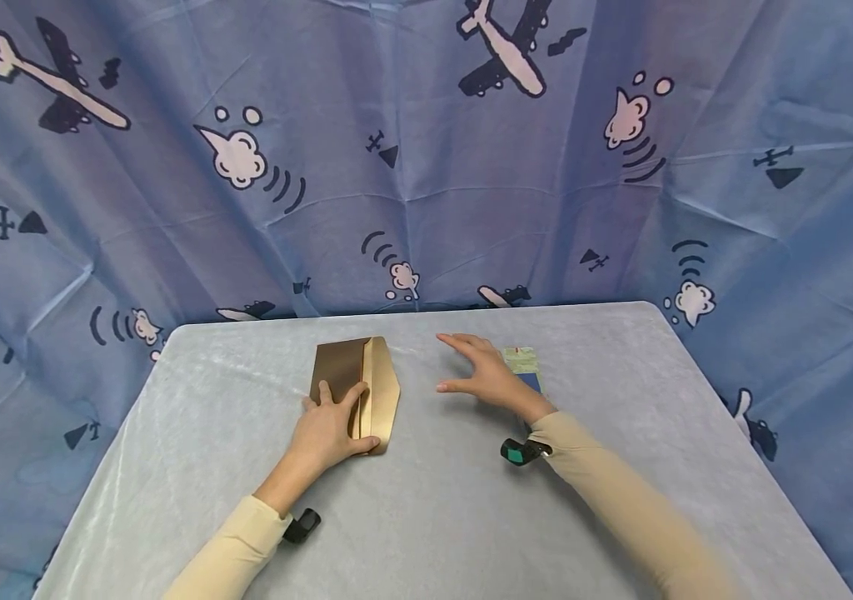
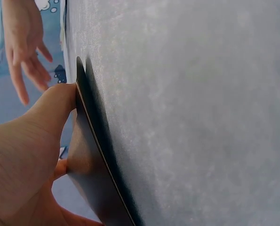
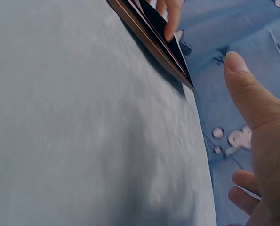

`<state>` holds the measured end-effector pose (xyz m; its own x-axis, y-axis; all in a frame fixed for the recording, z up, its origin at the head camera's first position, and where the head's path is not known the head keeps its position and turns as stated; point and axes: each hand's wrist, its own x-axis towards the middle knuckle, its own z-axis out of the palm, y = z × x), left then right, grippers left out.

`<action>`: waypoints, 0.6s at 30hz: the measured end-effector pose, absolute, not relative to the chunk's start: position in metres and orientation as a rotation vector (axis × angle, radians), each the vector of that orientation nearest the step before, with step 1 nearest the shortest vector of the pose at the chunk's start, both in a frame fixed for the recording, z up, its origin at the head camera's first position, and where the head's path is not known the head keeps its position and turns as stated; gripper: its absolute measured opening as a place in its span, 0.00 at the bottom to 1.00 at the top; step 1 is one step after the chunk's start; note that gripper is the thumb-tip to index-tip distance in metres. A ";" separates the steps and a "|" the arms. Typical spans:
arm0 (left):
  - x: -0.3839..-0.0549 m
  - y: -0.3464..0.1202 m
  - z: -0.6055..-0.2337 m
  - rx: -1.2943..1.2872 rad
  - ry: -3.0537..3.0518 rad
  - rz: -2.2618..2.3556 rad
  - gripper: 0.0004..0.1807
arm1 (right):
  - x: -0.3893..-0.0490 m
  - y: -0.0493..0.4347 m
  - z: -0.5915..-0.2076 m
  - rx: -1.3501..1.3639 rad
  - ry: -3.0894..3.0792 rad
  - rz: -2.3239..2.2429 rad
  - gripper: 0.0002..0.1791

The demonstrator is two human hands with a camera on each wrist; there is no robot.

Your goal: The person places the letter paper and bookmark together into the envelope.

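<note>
A gold envelope (image 1: 338,364) lies on the table, its pointed flap (image 1: 384,392) folded out to the right. My left hand (image 1: 325,433) rests on it with fingers spread, the thumb on the flap's lower end and a fingertip near the opening. The left wrist view shows the thumb against the envelope (image 2: 90,155) at its edge. To the right, my right hand (image 1: 490,379) hovers with thumb and fingers apart, holding nothing. Partly hidden under that hand is a flat green and blue printed piece (image 1: 521,360). In the right wrist view the envelope (image 3: 154,47) shows a slightly parted opening.
The light grey cloth-covered table (image 1: 426,533) ends at a back edge just beyond the envelope. Behind it hangs a blue curtain (image 1: 426,167) printed with aeroplanes. Each wrist wears a small black camera, the left one (image 1: 302,526) close over the cloth.
</note>
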<state>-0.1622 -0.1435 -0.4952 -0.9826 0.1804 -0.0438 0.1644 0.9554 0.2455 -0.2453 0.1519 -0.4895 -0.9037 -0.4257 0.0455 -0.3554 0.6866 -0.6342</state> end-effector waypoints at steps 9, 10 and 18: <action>-0.163 -0.142 -0.496 0.277 3.063 0.375 0.52 | -0.231 0.217 -0.491 -0.517 2.800 -1.114 0.49; -0.163 -0.142 -0.496 0.278 3.065 0.370 0.53 | -0.230 0.223 -0.493 -0.497 2.803 -1.124 0.49; -0.163 -0.143 -0.497 0.274 3.067 0.378 0.52 | -0.225 0.252 -0.506 -0.398 2.882 -1.115 0.48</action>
<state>-0.1626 -0.1431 -0.4972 -0.9836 0.1795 -0.0175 0.1699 0.9547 0.2443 -0.2252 0.2522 -0.5057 -0.9670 -0.2455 0.0678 -0.2272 0.7112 -0.6652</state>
